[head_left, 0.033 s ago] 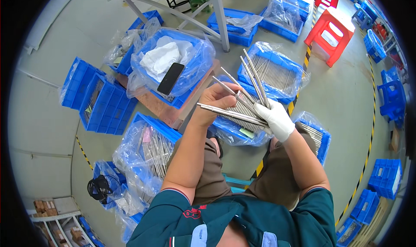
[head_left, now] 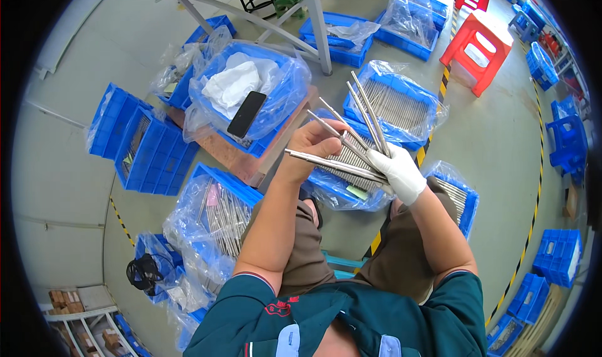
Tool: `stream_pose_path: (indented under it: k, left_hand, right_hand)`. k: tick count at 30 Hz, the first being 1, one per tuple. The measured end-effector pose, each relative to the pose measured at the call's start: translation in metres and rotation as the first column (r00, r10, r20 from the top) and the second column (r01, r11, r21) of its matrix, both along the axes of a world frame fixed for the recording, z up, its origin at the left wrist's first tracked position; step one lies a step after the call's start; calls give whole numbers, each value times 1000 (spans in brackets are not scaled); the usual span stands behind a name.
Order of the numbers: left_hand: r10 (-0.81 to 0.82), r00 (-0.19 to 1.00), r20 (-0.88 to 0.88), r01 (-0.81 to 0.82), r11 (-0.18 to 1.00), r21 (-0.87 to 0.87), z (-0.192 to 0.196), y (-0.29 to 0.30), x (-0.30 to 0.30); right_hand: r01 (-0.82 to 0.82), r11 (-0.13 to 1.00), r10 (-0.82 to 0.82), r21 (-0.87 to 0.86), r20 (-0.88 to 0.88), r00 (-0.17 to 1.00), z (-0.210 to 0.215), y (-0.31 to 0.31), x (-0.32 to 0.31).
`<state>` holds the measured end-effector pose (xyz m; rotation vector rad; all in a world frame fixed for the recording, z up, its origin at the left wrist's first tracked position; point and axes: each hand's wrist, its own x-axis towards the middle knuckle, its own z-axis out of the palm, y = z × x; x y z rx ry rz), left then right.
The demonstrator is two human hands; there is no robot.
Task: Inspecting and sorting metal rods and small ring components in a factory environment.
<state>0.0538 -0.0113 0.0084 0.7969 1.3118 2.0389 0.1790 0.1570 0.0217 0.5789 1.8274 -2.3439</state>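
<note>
My right hand (head_left: pixel 397 173), in a white glove, is closed round the lower ends of several thin metal rods (head_left: pixel 370 115). The rods fan out from it, some pointing up and away, others lying toward my left wrist. My bare left hand (head_left: pixel 315 145) is closed, thumb and fingers pinching one rod (head_left: pixel 325 124) of the fan; its palm side is partly hidden. Beneath both hands is a plastic-lined blue crate (head_left: pixel 338 197) with rows of similar rods. A second lined crate (head_left: pixel 426 109) of rods sits just beyond.
At my left, a lined crate (head_left: pixel 235 191) holds loose rods. A black phone (head_left: pixel 247 114) and white cloth (head_left: pixel 232 84) rest on another crate (head_left: pixel 216 62) farther off. Crates (head_left: pixel 157 159) are stacked far left. A red stool (head_left: pixel 480 50) and a table leg (head_left: pixel 318 31) stand ahead.
</note>
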Motion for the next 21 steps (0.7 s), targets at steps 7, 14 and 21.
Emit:
stream_pose_path:
  k: [7,14,21]
  left_hand:
    - [368,923,114,-385,891,241,14,-11,-24]
    - [208,953,220,-248,953,172,-2,-11,-28]
    - [127,965,227,-150,985,85,-4,-11,-23]
  right_hand:
    - [-44,995,49,-89,49,998,3,2,2]
    - [-139,989,139,-49,-6,990,-10,-2,1]
    - [-144,987,144,-74,-7,990,-15,-2,-2]
